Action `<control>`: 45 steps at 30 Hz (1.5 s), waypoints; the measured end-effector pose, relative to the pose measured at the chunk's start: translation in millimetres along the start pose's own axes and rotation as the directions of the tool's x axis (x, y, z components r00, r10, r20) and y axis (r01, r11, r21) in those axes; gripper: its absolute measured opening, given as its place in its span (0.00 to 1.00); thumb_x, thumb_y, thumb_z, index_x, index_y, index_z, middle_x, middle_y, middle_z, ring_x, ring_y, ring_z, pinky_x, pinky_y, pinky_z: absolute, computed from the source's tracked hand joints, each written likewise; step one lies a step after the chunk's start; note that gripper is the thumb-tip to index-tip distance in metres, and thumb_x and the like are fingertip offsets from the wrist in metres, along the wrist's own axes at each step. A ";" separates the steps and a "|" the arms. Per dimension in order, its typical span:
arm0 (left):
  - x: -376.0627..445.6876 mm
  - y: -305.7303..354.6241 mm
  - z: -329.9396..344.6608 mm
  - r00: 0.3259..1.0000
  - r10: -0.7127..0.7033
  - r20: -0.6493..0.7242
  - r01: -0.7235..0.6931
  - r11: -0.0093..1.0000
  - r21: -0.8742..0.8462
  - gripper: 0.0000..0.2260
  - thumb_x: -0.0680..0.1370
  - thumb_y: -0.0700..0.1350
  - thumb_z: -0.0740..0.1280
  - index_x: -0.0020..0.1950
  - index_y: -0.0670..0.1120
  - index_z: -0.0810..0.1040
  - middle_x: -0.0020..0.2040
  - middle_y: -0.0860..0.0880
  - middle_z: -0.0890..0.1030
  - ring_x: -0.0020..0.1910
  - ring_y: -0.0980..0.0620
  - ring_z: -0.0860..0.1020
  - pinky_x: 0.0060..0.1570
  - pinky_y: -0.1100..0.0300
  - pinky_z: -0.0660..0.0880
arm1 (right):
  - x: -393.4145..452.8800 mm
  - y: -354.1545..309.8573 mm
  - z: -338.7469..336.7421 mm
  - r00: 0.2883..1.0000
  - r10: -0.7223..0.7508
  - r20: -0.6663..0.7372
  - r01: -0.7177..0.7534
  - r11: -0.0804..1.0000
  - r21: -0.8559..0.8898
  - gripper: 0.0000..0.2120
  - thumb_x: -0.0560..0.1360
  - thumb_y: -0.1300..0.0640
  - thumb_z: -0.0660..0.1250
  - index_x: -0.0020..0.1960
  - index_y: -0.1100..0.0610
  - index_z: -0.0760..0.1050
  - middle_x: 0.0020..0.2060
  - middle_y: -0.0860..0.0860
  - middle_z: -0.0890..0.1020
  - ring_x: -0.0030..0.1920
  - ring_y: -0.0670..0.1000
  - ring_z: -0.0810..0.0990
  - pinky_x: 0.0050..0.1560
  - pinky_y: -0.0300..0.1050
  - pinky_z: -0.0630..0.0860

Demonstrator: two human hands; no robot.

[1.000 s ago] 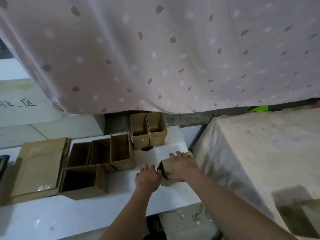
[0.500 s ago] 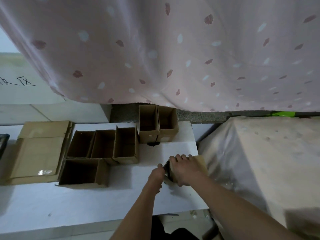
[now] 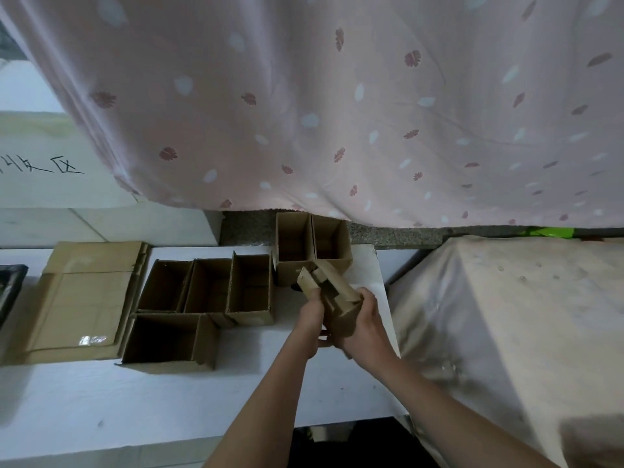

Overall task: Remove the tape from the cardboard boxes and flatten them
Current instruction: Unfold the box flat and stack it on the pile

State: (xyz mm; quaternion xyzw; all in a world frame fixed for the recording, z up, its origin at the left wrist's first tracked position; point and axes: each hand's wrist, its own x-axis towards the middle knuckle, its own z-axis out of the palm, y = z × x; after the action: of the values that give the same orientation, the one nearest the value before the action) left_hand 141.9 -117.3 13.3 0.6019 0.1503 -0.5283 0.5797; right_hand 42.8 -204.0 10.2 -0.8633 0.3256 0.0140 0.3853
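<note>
From my head camera, I hold a small cardboard box [image 3: 332, 295] tilted above the white table [image 3: 101, 417], my right hand [image 3: 366, 327] wrapped around its lower end and my left hand [image 3: 312, 320] pinching its flap. 6 open boxes [image 3: 251, 288] stand left and behind, beside flattened cardboard [image 3: 84, 298].

A single head-worn view looks forward and down, close over the white table [image 3: 101, 400].

At nine o'clock a black tray [image 3: 10, 292] was cut off by the left edge. The right hand [image 3: 366, 327] hid the lower end of the small box [image 3: 332, 295]; any tape was too small to tell.
</note>
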 end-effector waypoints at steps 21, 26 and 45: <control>-1.5 -41.4 -14.3 0.982 0.169 -0.078 -0.076 0.744 0.664 0.24 0.78 0.57 0.67 0.67 0.43 0.70 0.59 0.44 0.77 0.55 0.46 0.77 0.52 0.51 0.78 | -0.2 7.6 5.2 0.838 0.481 0.259 -0.544 0.782 0.306 0.26 0.80 0.37 0.58 0.68 0.55 0.71 0.57 0.51 0.78 0.55 0.53 0.76 0.54 0.49 0.74; -6.7 -43.4 -8.1 0.960 0.273 -0.065 -0.115 0.595 0.796 0.25 0.77 0.55 0.69 0.66 0.41 0.70 0.60 0.42 0.79 0.57 0.43 0.78 0.55 0.52 0.78 | -6.5 2.4 5.7 0.892 0.419 0.168 -0.451 0.850 0.272 0.21 0.78 0.46 0.67 0.67 0.55 0.73 0.60 0.51 0.80 0.59 0.53 0.78 0.58 0.47 0.75; -10.2 -27.9 -3.0 0.971 0.222 -0.094 -0.097 0.716 0.692 0.12 0.85 0.45 0.58 0.59 0.38 0.76 0.55 0.38 0.80 0.54 0.38 0.80 0.54 0.43 0.81 | -3.6 6.5 -12.2 0.876 0.432 0.214 -0.466 0.873 0.146 0.04 0.79 0.60 0.61 0.50 0.60 0.74 0.44 0.58 0.78 0.43 0.56 0.77 0.38 0.44 0.70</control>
State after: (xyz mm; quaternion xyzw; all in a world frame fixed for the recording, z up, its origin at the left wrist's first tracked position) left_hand 117.1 -102.4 5.8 0.8259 -0.0579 -0.4411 0.3465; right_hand 33.5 -213.5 15.5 -0.7176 0.4823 0.1473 0.4804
